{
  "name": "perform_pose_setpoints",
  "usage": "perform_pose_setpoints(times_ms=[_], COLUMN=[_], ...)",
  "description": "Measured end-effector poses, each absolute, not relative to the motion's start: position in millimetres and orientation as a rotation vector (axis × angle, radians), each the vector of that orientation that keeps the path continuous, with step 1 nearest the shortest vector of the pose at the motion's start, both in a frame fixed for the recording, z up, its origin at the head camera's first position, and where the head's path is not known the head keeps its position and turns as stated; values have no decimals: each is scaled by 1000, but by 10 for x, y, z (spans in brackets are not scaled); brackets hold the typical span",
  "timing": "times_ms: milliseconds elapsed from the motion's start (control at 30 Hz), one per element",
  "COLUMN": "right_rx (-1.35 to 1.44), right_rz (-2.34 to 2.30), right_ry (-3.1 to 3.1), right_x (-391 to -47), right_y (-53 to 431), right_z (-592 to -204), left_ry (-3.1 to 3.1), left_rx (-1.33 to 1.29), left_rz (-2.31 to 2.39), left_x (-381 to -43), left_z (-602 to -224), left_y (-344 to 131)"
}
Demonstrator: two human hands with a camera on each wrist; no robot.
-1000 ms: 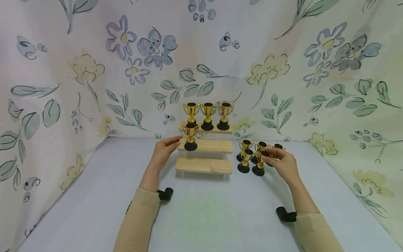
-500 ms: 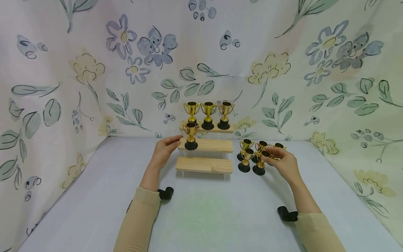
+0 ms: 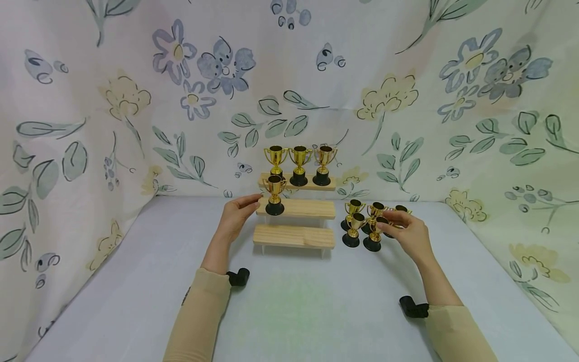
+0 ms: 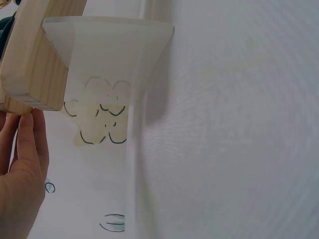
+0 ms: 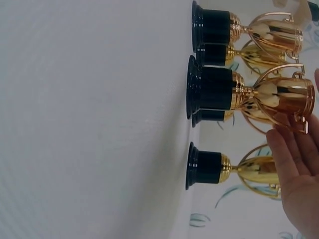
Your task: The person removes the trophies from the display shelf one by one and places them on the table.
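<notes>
Beside a tiered stand, my left hand (image 3: 235, 216) has its fingers extended, fingertips at the left end of the middle wooden shelf (image 3: 307, 208). A gold trophy cup (image 3: 274, 187) with a black base stands upright on that shelf, near its left end. My right hand (image 3: 407, 234) pinches the bowl of a small gold trophy (image 3: 373, 242), at the front right of a group of several trophies on the table. In the right wrist view this trophy (image 5: 284, 94) has its bowl between thumb and fingers, and its black base is down on the white surface.
Three gold trophies (image 3: 299, 163) stand in a row on the top shelf (image 3: 327, 187). The bottom wooden shelf (image 3: 289, 237) is bare. Left of the pinched trophy stands another trophy (image 3: 354, 231), with more behind. A floral cloth (image 3: 316, 90) rises behind the white table (image 3: 294, 311).
</notes>
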State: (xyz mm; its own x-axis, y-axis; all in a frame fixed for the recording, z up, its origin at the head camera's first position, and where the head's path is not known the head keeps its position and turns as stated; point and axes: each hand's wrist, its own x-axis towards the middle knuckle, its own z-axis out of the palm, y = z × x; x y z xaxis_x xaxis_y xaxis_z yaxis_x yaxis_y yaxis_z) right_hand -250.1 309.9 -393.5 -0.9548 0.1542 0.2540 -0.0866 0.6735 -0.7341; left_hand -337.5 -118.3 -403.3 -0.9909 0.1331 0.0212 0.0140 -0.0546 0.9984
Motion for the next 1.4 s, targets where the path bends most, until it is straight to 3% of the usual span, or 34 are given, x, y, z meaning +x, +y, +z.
perform_pose_setpoints(times_ms=[600, 1400], right_rx=[-94, 294], right_rz=[1290, 1438], right_ry=[-2326, -2208], right_x=[-2589, -2807], right_y=[2895, 2099], right_z=[-3803, -3413], left_ry=[2072, 2054], left_rx=[171, 177], left_rz=[2238, 2262], left_x=[-3379, -3391], left_z=[-4048, -4056], left_y=[-1194, -1192])
